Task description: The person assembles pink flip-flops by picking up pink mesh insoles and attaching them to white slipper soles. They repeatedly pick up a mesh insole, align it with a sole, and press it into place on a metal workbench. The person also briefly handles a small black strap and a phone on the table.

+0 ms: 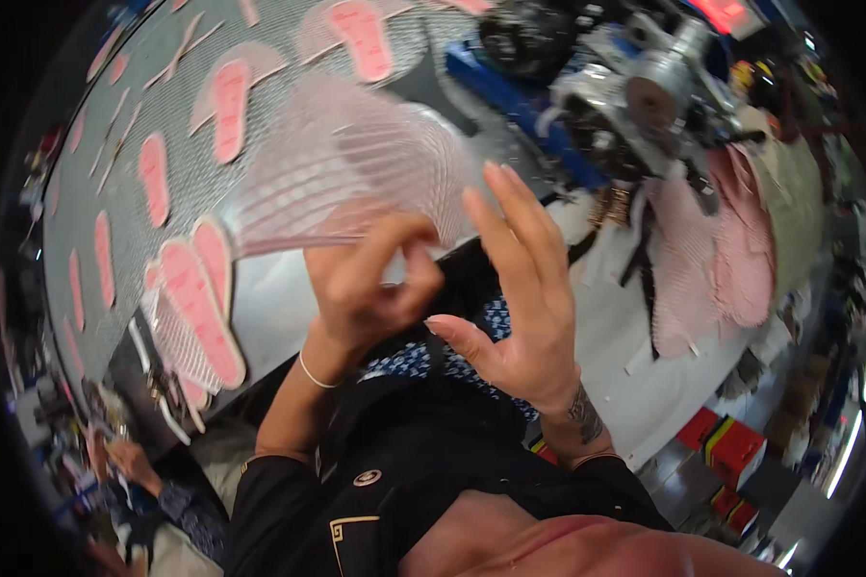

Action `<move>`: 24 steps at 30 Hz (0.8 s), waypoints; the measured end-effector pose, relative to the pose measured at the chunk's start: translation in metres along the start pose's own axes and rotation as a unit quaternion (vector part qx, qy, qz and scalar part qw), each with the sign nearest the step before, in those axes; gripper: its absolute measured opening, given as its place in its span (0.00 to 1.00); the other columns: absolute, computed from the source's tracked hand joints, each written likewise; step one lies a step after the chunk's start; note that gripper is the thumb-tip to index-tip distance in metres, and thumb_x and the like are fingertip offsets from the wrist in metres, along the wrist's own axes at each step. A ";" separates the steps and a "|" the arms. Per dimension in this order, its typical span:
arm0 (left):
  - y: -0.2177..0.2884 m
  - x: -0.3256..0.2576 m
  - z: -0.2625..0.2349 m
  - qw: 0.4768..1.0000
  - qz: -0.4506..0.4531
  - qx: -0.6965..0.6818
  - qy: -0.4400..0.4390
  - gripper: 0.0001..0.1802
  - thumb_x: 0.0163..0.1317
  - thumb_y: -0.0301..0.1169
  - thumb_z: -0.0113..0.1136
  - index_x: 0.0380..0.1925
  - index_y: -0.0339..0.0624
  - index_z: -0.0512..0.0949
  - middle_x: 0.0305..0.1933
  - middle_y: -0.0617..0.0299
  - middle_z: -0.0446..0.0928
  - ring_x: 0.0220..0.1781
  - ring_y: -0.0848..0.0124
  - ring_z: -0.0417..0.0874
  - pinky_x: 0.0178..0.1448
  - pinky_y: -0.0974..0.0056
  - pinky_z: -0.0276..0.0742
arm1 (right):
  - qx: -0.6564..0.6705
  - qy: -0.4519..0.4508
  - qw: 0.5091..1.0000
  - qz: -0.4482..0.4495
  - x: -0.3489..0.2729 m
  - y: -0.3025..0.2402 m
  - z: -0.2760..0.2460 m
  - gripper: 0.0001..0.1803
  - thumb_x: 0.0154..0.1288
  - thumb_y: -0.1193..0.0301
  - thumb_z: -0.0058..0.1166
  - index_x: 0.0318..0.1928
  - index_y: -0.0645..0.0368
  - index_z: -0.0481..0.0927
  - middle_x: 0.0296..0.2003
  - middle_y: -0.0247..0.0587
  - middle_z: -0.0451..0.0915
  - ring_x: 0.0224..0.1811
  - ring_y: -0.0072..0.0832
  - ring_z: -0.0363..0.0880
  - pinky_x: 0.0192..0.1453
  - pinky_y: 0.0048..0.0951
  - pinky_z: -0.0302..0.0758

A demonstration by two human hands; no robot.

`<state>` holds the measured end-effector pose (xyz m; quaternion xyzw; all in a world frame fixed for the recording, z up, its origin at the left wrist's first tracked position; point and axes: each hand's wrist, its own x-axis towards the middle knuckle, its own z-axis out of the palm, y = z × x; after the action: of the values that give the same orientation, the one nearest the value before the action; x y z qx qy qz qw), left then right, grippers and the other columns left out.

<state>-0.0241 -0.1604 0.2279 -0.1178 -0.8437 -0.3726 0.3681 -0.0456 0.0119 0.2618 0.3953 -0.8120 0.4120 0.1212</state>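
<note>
A: Start with the hands. What are they doing?

B: The left hand (366,284), near the middle of the frame, has its fingers curled in and seems to grasp the lower edge of the pale pink mesh piece (332,168). Blur hides exactly which fingertips pinch it.

A: And the other one?

B: The right hand (531,332), just right of centre, grasps nothing: its fingers are extended, the thumb spread well away. The forefinger's tip is near the right edge of the mesh, but I can't tell whether they touch.

A: Where does the mesh sit, and how would it handle?

B: It fans out above the left hand, in the upper middle of the frame. I'd judge it very light and floppy, thin enough to see through, so it would likely fold or sag if held by one corner. Slipperiness is hard to tell by eye. I'd take the edge between thumb and forefinger, with a second pinch at the far side to keep it flat; a hard tug could distort the weave.

A: What lies around it?

B: To the left, a stack of pink soles (194,306) lies beside the bare metal plate (271,288). More soles are spread over the grey textured surface (117,192) at upper left. A machine (659,91) stands at upper right, and below it, toward the right side, lies a pile of pink mesh pieces (739,245).
</note>
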 end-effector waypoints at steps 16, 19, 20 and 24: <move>-0.027 0.017 -0.069 0.901 -0.114 -0.262 -0.326 0.43 0.52 0.20 0.56 0.70 0.39 0.52 0.51 0.48 0.76 0.52 0.57 0.79 0.58 0.60 0.73 | 0.667 0.019 0.687 0.288 0.012 0.007 0.089 0.24 0.73 0.66 0.44 0.62 0.68 0.63 0.54 0.47 0.74 0.56 0.28 0.75 0.61 0.30 0.70; -0.030 0.025 -0.091 0.922 -0.128 -0.235 -0.281 0.36 0.53 0.16 0.52 0.66 0.38 0.62 0.47 0.49 0.79 0.50 0.60 0.82 0.55 0.63 0.75 | 0.649 0.026 0.708 0.276 0.016 0.008 0.100 0.23 0.73 0.67 0.44 0.62 0.69 0.63 0.53 0.46 0.75 0.55 0.27 0.75 0.60 0.29 0.71; -0.037 0.030 -0.103 0.935 -0.114 -0.222 -0.253 0.33 0.54 0.16 0.51 0.64 0.38 0.65 0.45 0.50 0.80 0.48 0.62 0.82 0.54 0.64 0.76 | 0.653 0.029 0.701 0.285 0.015 0.013 0.101 0.22 0.72 0.69 0.45 0.61 0.69 0.63 0.53 0.45 0.75 0.54 0.26 0.75 0.59 0.27 0.71; -0.099 0.029 -0.140 0.991 -0.133 0.009 -0.010 0.22 0.58 0.21 0.51 0.55 0.36 0.73 0.42 0.53 0.82 0.45 0.65 0.83 0.51 0.64 0.77 | 0.601 0.038 0.731 0.320 0.022 0.016 0.098 0.21 0.69 0.75 0.48 0.61 0.68 0.65 0.53 0.45 0.76 0.53 0.24 0.75 0.59 0.27 0.71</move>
<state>-0.0161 -0.3316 0.2580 -0.0048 -0.8590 -0.4094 0.3073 -0.0591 -0.0699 0.2021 0.0866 -0.4680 0.8434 -0.2495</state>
